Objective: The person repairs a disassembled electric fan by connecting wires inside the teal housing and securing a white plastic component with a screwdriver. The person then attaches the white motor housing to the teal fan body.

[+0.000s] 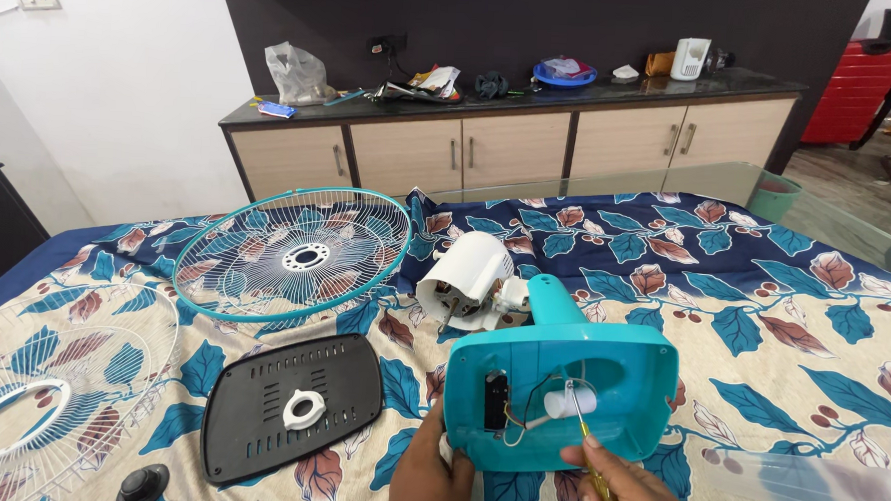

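teal plastic fan base [560, 386] lies opened, black bottom plate [294, 404] and wire grilles [290, 254] off; left hand [431, 475] grips its edge, right hand [625, 489] grips a yellow-handled screwdriver [587, 442] at the wiring inside.

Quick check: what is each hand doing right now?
Left hand: closed on the edge of the teal fan base.
Right hand: closed on a yellow-handled screwdriver.

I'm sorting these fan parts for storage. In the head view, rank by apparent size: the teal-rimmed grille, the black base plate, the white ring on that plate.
1. Teal-rimmed grille, largest though farther from the camera.
2. Black base plate.
3. White ring, clearly smallest.
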